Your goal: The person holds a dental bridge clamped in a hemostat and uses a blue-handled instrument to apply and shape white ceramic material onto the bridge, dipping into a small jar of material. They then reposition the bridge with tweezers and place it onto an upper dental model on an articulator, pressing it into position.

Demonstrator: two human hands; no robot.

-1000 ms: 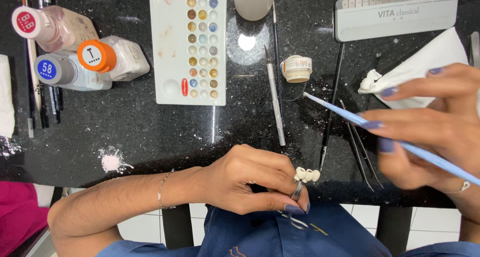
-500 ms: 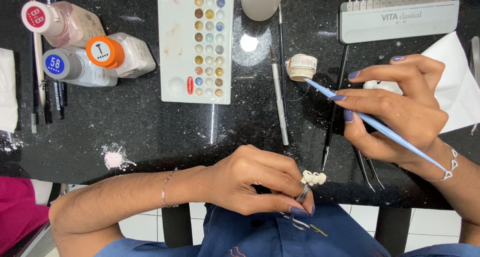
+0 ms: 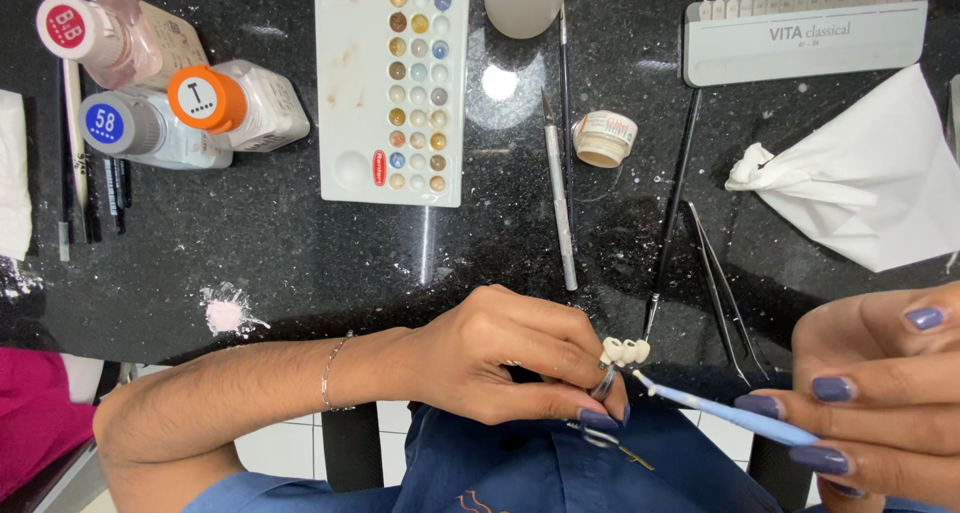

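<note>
**Brush tip at the bridge**

The left hand is closed around a metal clamp whose tip carries a small row of tooth crowns, just off the black counter's front edge. The right hand pinches a thin blue brush, its tip touching the crowns' underside. Light strokes and a steady clamp would seem wise here.

Farther back, a white palette holds many small wells of coloured paste. Three capped bottles lie on their sides; a small open jar sits nearby, contents unclear.
</note>
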